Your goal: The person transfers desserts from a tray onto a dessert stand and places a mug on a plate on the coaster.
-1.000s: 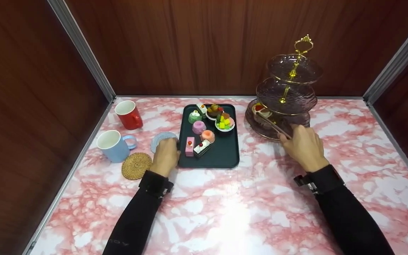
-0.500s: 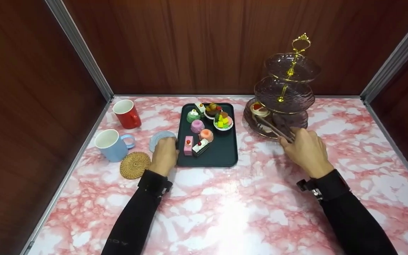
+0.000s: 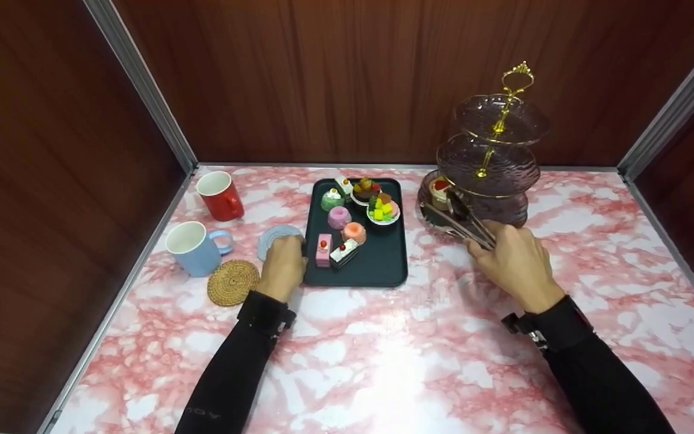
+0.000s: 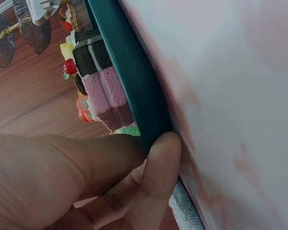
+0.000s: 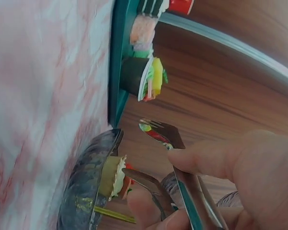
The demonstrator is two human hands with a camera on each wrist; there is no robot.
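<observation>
1. A pink marbled counter [image 3: 383, 361] is seen from above, walled in by dark wood panels.
2. The near left edge of a dark tray [image 3: 383, 265] of small cakes is pinched by the left hand [image 3: 282, 265], thumb against the rim.
3. Metal tongs [image 3: 461, 220] are gripped by the right hand [image 3: 515, 259], their tips spread apart.
4. The tong tips are held just beside a small cake [image 3: 440, 190] lying on the bottom plate of a three-tier glass stand [image 3: 491, 163], at the counter's far right.
5. A grey coaster [image 3: 271, 238], a woven coaster [image 3: 232, 281], a blue mug [image 3: 193, 247] and a red mug [image 3: 219, 194] are set left of the tray.
</observation>
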